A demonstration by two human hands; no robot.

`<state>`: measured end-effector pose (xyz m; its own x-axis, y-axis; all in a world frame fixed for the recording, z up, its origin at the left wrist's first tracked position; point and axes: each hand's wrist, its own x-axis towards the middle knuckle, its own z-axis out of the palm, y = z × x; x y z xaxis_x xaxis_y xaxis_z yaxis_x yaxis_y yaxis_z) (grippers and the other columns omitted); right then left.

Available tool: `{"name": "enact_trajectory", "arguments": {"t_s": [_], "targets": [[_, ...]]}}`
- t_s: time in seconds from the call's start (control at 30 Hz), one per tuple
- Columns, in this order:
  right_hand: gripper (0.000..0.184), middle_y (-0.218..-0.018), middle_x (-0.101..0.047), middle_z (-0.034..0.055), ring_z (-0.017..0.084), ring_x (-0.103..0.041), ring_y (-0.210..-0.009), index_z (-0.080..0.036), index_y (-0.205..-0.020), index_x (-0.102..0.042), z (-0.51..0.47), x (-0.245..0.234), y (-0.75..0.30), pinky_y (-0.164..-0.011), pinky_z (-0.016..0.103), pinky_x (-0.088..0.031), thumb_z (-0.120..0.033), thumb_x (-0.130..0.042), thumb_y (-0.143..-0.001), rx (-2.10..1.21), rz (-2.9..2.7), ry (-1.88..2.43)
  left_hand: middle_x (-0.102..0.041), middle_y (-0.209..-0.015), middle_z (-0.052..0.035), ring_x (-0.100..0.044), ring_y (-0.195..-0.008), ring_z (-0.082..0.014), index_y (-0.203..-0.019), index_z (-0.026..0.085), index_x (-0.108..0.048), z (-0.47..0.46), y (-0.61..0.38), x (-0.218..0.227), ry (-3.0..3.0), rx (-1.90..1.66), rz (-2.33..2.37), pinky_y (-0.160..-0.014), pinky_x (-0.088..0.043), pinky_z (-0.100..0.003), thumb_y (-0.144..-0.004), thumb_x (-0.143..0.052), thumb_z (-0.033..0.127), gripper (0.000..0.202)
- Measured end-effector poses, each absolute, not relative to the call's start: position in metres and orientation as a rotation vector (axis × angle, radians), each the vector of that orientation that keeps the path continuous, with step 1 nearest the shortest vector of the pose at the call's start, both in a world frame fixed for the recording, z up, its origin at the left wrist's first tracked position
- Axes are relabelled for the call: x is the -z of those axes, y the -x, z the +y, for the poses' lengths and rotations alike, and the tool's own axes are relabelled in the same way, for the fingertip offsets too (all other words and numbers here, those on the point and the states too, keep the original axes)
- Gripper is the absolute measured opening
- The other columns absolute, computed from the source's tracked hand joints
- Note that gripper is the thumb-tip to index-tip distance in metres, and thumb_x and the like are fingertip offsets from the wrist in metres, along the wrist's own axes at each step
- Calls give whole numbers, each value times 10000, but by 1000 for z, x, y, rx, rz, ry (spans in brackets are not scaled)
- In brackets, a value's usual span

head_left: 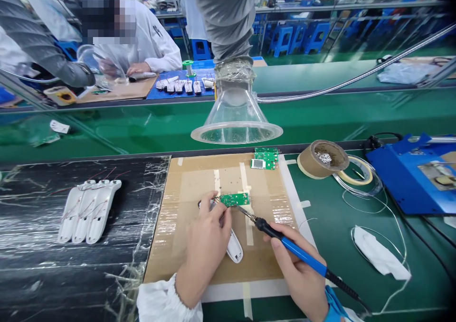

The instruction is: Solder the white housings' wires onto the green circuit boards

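Observation:
My right hand (297,269) is closed around a blue-handled soldering iron (302,254), its tip touching the edge of a small green circuit board (235,199). My left hand (206,246) is closed on a white plastic shell (235,247) and pinches thin wires at the board's left end. Both rest on a taped cardboard mat (185,217).
Three white shells (89,210) with red wires lie on black film at left. A second green board (265,158), a tape roll (322,159), solder wire (359,182), a blue station (413,175) and a white rag (379,255) sit right. A clear fume hood (236,118) hangs ahead; a person works across the belt.

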<state>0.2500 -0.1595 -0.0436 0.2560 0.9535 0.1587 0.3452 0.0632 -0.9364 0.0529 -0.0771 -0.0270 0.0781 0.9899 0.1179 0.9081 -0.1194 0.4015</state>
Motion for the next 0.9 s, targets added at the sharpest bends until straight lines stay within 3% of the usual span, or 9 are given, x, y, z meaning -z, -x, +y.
{"name": "enact_trajectory", "arguments": {"t_s": [0.53,0.7,0.9], "targets": [[203,-1123,-842,40,233,-830,-958,-329,-1228,-793,-157,42,-251,-868,299,-706,-333,-711,-1041,-733,-1296,1495,-660,-1444,-41,-675,-587,-173,-912,247,-729,-77,-54,22,-2171,-405,1968,-481,-455,-325,-1013,-625,196,154],[216,-1079,-844,42,233,-830,-941,-315,-1243,-786,-161,41,-253,-799,274,-709,-327,-719,-1038,-724,-1257,1484,-633,-1497,-23,-709,-657,-186,-949,257,-744,-76,-57,16,-2110,-314,1985,-518,-479,-326,-1032,-629,209,150],[210,-1029,-836,54,253,-824,-919,-267,-1216,-787,-143,41,-272,-810,332,-694,-351,-732,-1031,-489,-1176,1531,-624,-1508,-30,-728,-688,-209,-957,258,-754,-75,-56,20,-2113,-291,1984,-508,-483,-339,-1044,-620,238,161]]}}
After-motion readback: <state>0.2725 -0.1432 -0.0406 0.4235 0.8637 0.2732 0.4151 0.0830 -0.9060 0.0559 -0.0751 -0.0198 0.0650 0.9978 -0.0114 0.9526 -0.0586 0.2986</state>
